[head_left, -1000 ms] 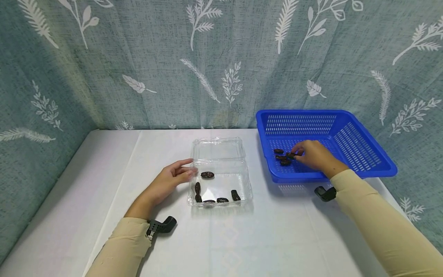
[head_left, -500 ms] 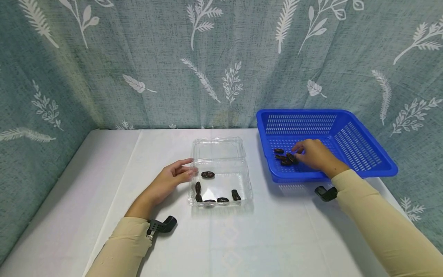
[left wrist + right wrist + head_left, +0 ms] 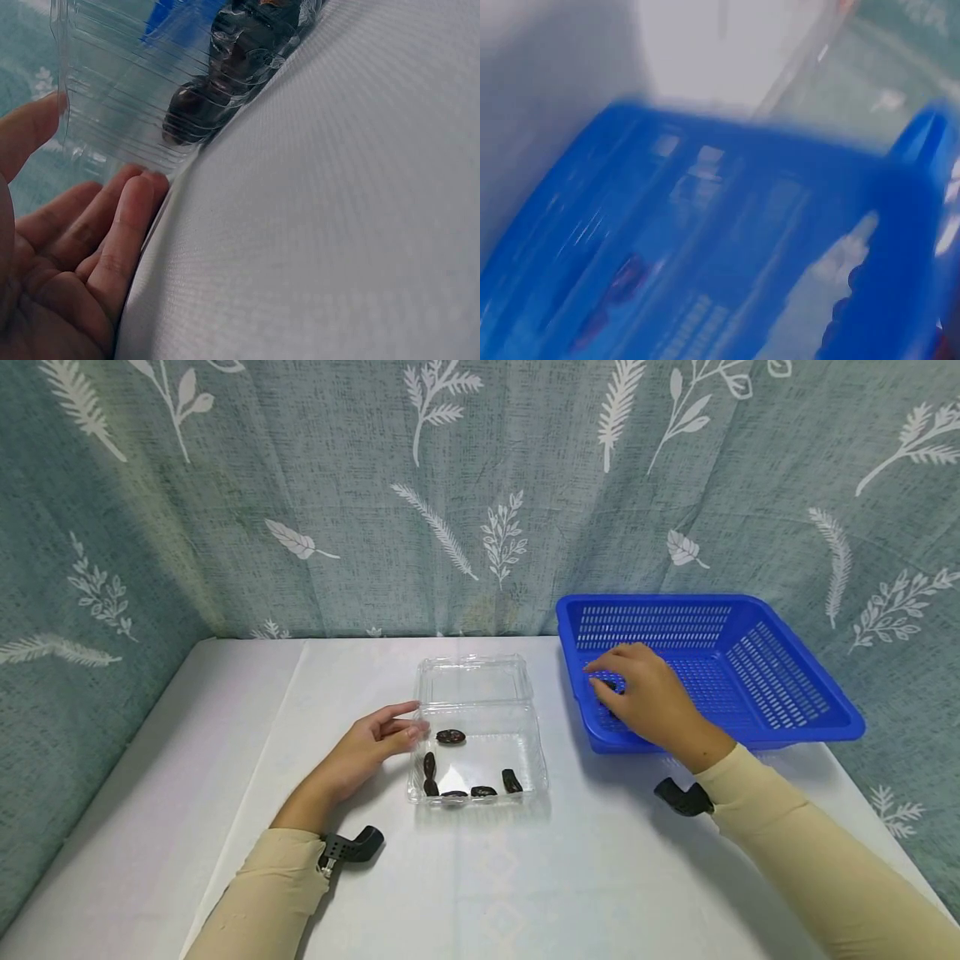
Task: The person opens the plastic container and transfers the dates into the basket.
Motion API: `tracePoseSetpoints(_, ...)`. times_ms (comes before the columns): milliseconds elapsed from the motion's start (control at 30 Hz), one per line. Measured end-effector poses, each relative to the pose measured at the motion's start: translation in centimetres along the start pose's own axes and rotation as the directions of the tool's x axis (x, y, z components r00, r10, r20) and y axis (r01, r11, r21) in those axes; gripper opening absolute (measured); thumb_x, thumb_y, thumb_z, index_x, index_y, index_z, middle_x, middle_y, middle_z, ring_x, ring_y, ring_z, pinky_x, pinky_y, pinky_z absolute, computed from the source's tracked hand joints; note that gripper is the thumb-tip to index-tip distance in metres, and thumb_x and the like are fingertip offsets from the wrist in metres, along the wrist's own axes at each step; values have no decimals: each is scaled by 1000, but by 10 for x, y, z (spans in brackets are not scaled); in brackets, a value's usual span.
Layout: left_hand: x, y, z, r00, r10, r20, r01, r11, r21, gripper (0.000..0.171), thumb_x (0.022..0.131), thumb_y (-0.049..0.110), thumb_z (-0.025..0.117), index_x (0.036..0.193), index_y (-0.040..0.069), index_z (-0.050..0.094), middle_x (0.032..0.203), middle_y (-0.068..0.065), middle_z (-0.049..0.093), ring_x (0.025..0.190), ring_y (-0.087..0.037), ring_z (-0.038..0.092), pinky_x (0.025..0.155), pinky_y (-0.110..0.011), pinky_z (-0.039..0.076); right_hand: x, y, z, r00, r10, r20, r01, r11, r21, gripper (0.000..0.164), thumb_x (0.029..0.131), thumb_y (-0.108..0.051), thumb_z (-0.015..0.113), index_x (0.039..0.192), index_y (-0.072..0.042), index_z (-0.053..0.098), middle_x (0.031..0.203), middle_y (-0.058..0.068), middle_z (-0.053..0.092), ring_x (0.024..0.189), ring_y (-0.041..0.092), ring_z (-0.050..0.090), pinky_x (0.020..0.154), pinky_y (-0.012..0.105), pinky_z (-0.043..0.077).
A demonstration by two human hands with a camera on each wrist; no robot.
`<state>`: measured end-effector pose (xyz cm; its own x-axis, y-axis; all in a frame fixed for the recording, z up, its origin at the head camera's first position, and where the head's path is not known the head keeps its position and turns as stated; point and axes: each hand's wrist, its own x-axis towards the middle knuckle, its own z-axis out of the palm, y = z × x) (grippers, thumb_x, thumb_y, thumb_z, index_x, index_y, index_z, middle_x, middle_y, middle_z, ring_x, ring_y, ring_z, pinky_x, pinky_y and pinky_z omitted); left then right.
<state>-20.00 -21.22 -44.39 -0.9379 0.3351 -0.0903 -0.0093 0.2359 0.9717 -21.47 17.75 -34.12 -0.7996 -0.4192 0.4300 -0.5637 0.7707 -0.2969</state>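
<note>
The head view is bright, the right wrist view blurred.

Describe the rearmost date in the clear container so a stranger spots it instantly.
On the white table, left of the blue basket, sits an open clear container. Inside, towards its lid, one dark date lies crosswise. It lies alone; the other dates are all nearer the front edge.

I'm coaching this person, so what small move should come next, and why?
Perhaps move the right hand left from the blue basket to over the clear container, if that hand holds anything, which I can't tell: dates lie around the container's bare middle, and the left hand touches its side.
</note>
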Motion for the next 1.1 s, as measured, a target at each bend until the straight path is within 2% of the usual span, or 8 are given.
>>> tracePoseSetpoints(133, -1, 0, -2, 1000, 4, -2, -4, 1000, -1, 58, 99, 24, 64, 151, 11, 41, 139, -17, 61, 125, -21, 62, 97, -13, 45, 0, -26, 11, 993, -100, -57, 102, 994, 30, 14, 87, -5, 74, 101, -4, 76, 99, 11, 72, 96, 28, 61, 80, 43, 54)
tracePoseSetpoints(300, -1, 0, -3, 1000, 4, -2, -4, 1000, 1, 59, 99, 26, 64, 152, 11, 41, 139, -17, 61, 126, -23, 62, 97, -13, 45, 1, -53, 30, 971, -215, -101, 223, 972, 77, 14, 84, -4, 78, 98, -5, 77, 94, 10, 73, 92, 26, 64, 77, 39, 56)
tracePoseSetpoints(433, -1, 1, -3, 1000, -2, -9, 2, 1000, -5, 59, 99, 26, 65, 151, 11, 42, 139, -16, 61, 126, -24, 62, 97, -13, 45, 2, -72, 47, 964, -251, -90, 262, 956, 136, 15, 84, -3, 77, 99, -6, 77, 93, 7, 75, 88, 23, 67, 75, 35, 57)
tracePoseSetpoints(533, -2, 1, -2, 1000, -7, -8, 7, 1000, -10, 59, 99, 25, 65, 151, 11, 41, 139, -17, 61, 126, -24, 62, 97, -14, 45, 4, -84, 61, 975, -219, -20, 219, 954, 205, 16, 86, -5, 75, 102, -8, 77, 96, 5, 76, 88, 21, 67, 75, 32, 57)
tracePoseSetpoints(667, -1, 0, -1, 1000, -18, -4, 18, 1000, -7, 59, 98, 26, 65, 151, 13, 42, 139, -15, 61, 127, -23, 61, 100, -18, 44, 10, -97, 80, 980, -153, 128, 110, 950, 293, 18, 91, -10, 72, 109, -10, 77, 102, 3, 76, 90, 20, 67, 75, 28, 54)
tracePoseSetpoints(833, 0, -1, -1, 1000, -12, 0, 12, 1000, -3, 59, 99, 28, 64, 151, 13, 42, 139, -14, 61, 128, -24, 60, 102, -22, 44, 23, -108, 101, 947, -134, 292, 24, 935, 353, 21, 94, -12, 69, 114, -9, 75, 107, 3, 76, 91, 18, 67, 79, 28, 53)
tracePoseSetpoints(1000, -2, -1, -2, 1000, 7, 3, -7, 1000, -14, 59, 100, 26, 62, 152, 9, 40, 140, -19, 60, 128, -27, 59, 99, -22, 49, 27, -115, 117, 917, -139, 374, -21, 920, 392, 23, 93, -10, 69, 116, -7, 75, 109, 4, 76, 84, 11, 62, 76, 24, 51)
tracePoseSetpoints(1100, -3, 0, -2, 1000, 4, 1, -4, 1000, -8, 58, 100, 27, 62, 152, 10, 41, 139, -18, 60, 127, -25, 60, 98, -21, 49, 25, -116, 123, 903, -148, 403, -22, 921, 388, 25, 93, -9, 68, 117, -8, 74, 111, 3, 75, 81, 11, 59, 74, 23, 50)
